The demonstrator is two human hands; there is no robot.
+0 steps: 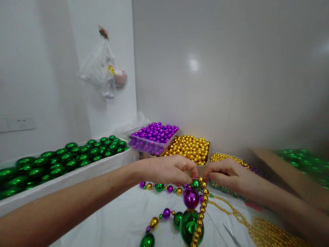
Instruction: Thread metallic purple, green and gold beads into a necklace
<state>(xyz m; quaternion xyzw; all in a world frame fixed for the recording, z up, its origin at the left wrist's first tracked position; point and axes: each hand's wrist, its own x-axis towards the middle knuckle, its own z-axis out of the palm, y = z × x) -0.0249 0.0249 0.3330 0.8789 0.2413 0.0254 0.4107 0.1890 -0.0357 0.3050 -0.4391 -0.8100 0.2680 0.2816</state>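
Over white cloth (123,212), left hand (167,169) and right hand (228,176) pinched shut on bead strand (191,199), fingertips meeting to steady a thin thread.

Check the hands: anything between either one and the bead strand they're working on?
Nothing visible. The left hand and right hand both already pinch the bead strand at its top, fingertips nearly meeting. The gold bead box and purple bead tray sit behind the hands, not between.
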